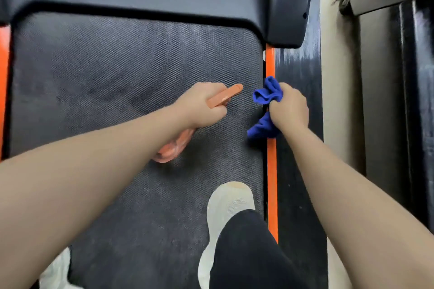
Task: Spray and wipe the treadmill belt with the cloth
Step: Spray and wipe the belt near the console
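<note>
The treadmill belt [112, 73] is lying flat underfoot, filling most of the view, w/ mottled lighter patches, possibly damp or dusty; can't tell which. The left hand [202, 103] is clenching round an orange spray bottle [173, 145], nozzle aiming at the belt's front right area, approx. The right hand [288, 105] is gripping a bunched blue cloth [265, 96], hanging over the orange side strip [272, 171], not touching the belt. A white shoe [227, 204] is standing on the belt. Judging by this: spraying stage is underway, wiping isn't started here, most of the job is remaining.
</note>
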A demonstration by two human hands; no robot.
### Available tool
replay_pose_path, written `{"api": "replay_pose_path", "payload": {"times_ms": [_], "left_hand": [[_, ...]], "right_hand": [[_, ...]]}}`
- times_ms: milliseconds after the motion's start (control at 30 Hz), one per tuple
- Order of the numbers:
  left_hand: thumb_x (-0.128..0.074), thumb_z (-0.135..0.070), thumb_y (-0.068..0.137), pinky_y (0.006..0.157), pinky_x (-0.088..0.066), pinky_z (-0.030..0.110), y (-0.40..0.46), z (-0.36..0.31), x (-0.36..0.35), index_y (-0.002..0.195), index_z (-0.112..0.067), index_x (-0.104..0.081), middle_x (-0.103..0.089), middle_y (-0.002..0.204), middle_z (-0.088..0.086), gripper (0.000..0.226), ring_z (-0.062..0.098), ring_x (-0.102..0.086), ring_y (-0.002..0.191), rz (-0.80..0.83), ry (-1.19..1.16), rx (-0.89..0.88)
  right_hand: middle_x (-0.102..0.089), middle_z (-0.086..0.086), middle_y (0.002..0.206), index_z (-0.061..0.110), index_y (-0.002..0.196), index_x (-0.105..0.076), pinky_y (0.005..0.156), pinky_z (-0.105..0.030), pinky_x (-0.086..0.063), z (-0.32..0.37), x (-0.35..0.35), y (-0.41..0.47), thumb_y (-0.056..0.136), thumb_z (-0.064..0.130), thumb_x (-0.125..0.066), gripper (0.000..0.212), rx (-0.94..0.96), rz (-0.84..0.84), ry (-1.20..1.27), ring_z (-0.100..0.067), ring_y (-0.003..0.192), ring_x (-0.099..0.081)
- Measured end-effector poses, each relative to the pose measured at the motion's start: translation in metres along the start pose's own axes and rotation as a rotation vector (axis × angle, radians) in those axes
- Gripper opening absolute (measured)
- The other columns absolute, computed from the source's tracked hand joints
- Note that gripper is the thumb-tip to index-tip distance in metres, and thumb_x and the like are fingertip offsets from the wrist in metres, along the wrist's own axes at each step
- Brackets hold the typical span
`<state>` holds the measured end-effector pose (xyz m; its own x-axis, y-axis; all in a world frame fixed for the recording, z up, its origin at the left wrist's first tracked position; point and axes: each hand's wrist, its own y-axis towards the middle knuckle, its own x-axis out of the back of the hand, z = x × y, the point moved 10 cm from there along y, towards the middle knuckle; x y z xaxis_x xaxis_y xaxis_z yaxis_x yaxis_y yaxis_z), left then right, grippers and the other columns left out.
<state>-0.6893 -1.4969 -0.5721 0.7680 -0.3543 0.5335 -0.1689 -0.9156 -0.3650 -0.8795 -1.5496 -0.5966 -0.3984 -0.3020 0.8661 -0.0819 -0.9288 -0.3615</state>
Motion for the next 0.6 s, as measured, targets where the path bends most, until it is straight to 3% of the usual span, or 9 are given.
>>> {"api": "replay_pose_path", "payload": {"times_ms": [100,167,267,367,467,567,600], "left_hand": [[-0.049,-0.025,0.072,0.066,-0.041,0.033,0.021,-0.034,-0.028,0.086,-0.004,-0.056,-0.054,0.074,0.003,0.026,0.025,-0.051,0.073,0.041,0.034,-0.027],[-0.052,-0.018,0.082,0.064,-0.038,0.029,0.04,-0.049,-0.056,0.082,-0.01,-0.048,-0.049,0.074,0.0,0.009,0.025,-0.049,0.076,0.139,0.152,0.0],[-0.053,-0.016,0.086,0.068,-0.035,0.026,0.057,-0.066,-0.088,0.069,-0.018,-0.034,-0.047,0.08,0.001,0.026,0.023,-0.047,0.081,0.235,0.226,-0.004],[-0.054,-0.026,0.09,0.071,-0.036,0.028,0.067,-0.078,-0.105,0.066,-0.017,-0.035,-0.047,0.078,0.001,0.032,0.026,-0.052,0.084,0.217,0.266,-0.036],[-0.051,-0.038,0.093,0.077,-0.043,0.034,0.075,-0.081,-0.117,0.067,-0.013,-0.04,-0.05,0.073,0.003,0.037,0.033,-0.06,0.092,0.168,0.287,-0.055],[-0.05,-0.038,0.092,0.076,-0.043,0.035,0.081,-0.074,-0.105,0.073,-0.013,-0.042,-0.061,0.084,0.01,0.032,0.036,-0.06,0.094,0.079,0.28,-0.034],[-0.051,-0.034,0.09,0.072,-0.041,0.033,0.081,-0.069,-0.098,0.07,-0.013,-0.04,-0.058,0.079,0.008,0.031,0.036,-0.059,0.091,0.049,0.258,-0.009]], "right_hand": [[-0.06,-0.009,0.088,0.014,0.097,-0.06,0.068,-0.029,-0.037,-0.075,0.037,-0.002,0.081,0.006,-0.042,0.026,-0.218,-0.125,0.196,-0.033,0.09,-0.055],[-0.051,0.0,0.072,0.013,0.086,-0.055,0.064,-0.027,-0.034,-0.115,0.055,-0.002,0.083,0.006,-0.042,0.016,-0.378,-0.196,0.327,-0.028,0.082,-0.051],[-0.046,0.006,0.068,0.018,0.07,-0.048,0.058,-0.027,-0.036,-0.144,0.077,0.003,0.084,0.007,-0.042,0.019,-0.461,-0.264,0.489,-0.019,0.072,-0.047],[-0.047,0.006,0.07,0.014,0.082,-0.051,0.053,-0.026,-0.035,-0.145,0.083,0.006,0.084,0.006,-0.04,0.014,-0.406,-0.201,0.424,-0.012,0.061,-0.043],[-0.048,0.004,0.071,0.014,0.082,-0.051,0.055,-0.028,-0.034,-0.137,0.075,0.012,0.084,0.002,-0.037,0.018,-0.329,-0.164,0.378,-0.014,0.062,-0.043],[-0.055,-0.007,0.091,0.008,0.103,-0.055,0.068,-0.032,-0.039,-0.12,0.071,0.019,0.083,0.003,-0.041,0.025,-0.204,-0.208,0.254,-0.027,0.081,-0.049],[-0.056,-0.01,0.102,0.009,0.112,-0.054,0.073,-0.035,-0.042,-0.11,0.063,0.021,0.083,0.004,-0.043,0.032,-0.134,-0.19,0.178,-0.031,0.09,-0.051]]}}
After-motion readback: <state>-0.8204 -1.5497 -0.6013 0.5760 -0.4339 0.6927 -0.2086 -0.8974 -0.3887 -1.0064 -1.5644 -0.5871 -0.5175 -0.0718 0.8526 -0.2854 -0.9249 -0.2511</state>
